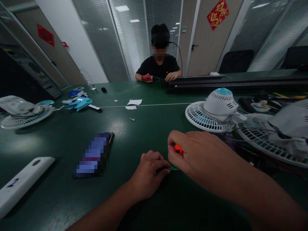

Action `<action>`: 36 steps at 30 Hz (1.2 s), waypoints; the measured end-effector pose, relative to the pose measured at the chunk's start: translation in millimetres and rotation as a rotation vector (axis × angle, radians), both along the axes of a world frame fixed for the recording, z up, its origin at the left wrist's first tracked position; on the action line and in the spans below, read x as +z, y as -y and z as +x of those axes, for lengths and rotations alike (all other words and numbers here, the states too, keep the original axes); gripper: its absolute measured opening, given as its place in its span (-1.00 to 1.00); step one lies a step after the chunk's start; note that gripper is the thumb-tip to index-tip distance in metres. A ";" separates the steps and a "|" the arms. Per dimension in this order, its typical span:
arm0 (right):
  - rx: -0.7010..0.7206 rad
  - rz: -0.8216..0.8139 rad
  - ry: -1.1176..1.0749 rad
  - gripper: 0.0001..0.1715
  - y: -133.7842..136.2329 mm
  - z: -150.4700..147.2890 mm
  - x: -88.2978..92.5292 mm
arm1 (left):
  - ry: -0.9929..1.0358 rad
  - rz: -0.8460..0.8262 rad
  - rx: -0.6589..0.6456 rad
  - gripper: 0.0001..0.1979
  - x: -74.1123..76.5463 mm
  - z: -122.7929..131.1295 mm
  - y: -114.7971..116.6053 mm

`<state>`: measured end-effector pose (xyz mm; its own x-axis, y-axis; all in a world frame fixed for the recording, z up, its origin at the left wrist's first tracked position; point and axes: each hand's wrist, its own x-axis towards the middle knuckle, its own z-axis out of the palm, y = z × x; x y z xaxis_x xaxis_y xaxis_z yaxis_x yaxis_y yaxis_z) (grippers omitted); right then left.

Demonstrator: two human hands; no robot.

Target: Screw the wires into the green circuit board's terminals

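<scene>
On green table [134, 134], front centre: left hand [149, 173] is pinning small green board [174, 168] flat with curled fingers [162, 169], probably so it can't slide. Right hand [194, 155] is closed around orange-handled tool [178, 149], holding it just above board; tip hidden.

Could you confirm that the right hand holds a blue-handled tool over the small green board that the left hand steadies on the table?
Not quite: the head view shows the tool in the right hand has an orange handle, not blue. The rest holds: it is over the small green board, steadied by the left hand on the table.
</scene>
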<state>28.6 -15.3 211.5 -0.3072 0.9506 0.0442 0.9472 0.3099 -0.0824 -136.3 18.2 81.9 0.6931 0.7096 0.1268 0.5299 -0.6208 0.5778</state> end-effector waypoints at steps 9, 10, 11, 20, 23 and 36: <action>0.064 0.079 -0.065 -0.78 1.0 2.8 -3.9 | 0.289 -0.124 0.023 -0.76 9.2 2.5 -0.8; 0.058 0.078 -0.075 -0.77 1.1 2.7 -3.2 | 0.384 -0.186 -0.003 -0.76 10.9 3.2 -1.0; 0.048 0.075 -0.081 -0.76 1.1 2.6 -2.7 | 0.458 -0.230 -0.032 -0.76 12.3 4.0 -1.0; 0.199 0.210 0.028 -0.81 0.7 5.8 -9.1 | 0.619 -0.208 -0.146 -0.82 17.9 9.9 0.4; 0.200 0.237 0.003 -0.81 2.2 8.3 -10.6 | 0.609 -0.185 -0.133 -0.77 19.2 11.3 -0.3; 0.208 0.232 -0.024 -0.84 -0.6 10.4 -11.0 | 0.636 -0.187 -0.109 -0.83 17.2 16.1 -1.5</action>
<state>38.9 -14.6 200.5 -0.4903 0.8311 0.2625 0.8600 0.5102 -0.0088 -120.2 19.7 99.0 0.5932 0.6896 0.4155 -0.0091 -0.5103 0.8600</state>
